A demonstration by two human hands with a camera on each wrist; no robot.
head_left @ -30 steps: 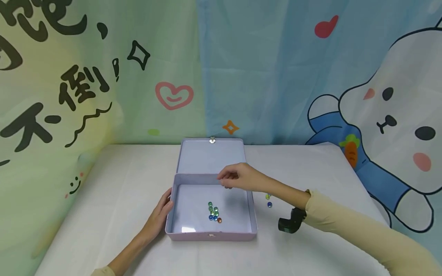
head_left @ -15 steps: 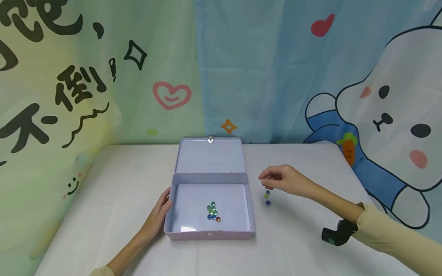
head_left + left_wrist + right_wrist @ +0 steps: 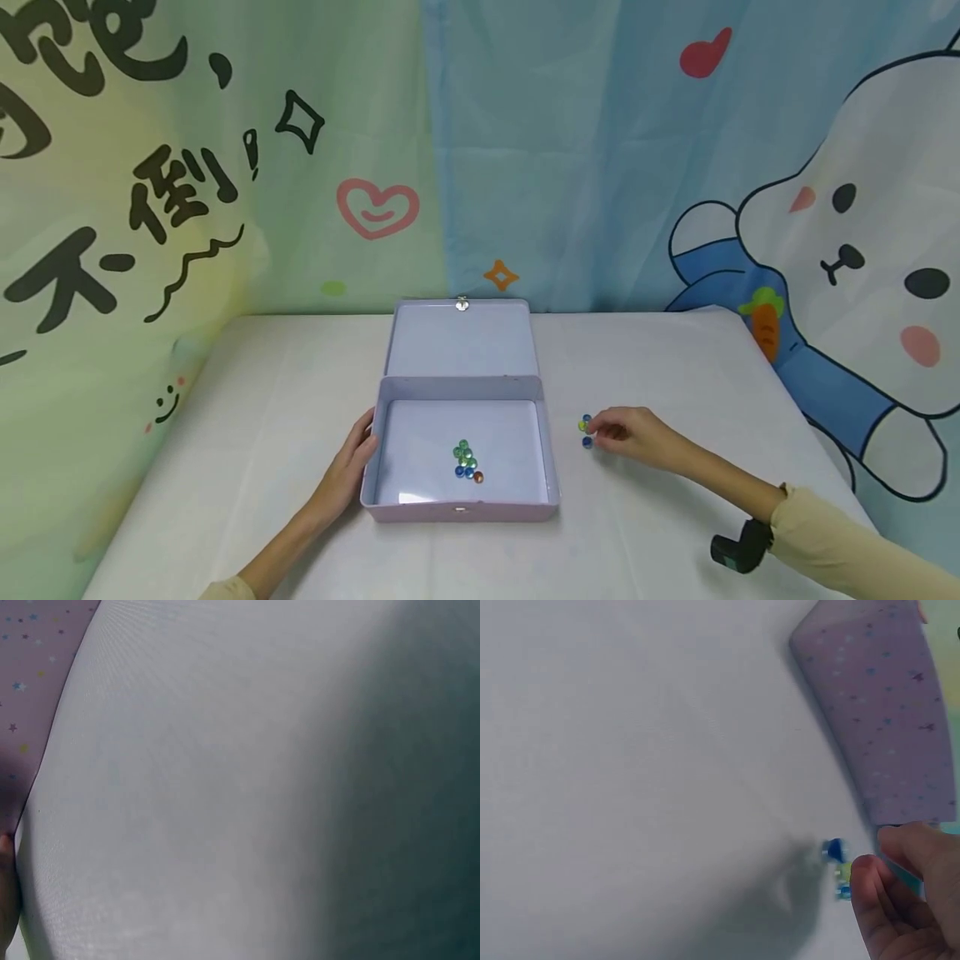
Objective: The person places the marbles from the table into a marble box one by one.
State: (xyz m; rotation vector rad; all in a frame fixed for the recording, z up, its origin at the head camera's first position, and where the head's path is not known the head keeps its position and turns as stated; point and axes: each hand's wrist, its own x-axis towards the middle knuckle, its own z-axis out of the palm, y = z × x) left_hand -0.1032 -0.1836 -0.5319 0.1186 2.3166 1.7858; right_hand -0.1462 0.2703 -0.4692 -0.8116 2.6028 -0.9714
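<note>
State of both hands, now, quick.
Left hand: open, resting against the left side of the box.
Right hand: open, loosely bent beside the marbles on the table; nothing visibly held.

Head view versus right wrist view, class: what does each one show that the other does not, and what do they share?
Only the head view shows the cluster of marbles inside the box and the white animal printed on the backdrop.
Only the right wrist view shows the star pattern on the box's outer wall.
Both share the right hand, the loose marbles near it and the white tabletop.
</note>
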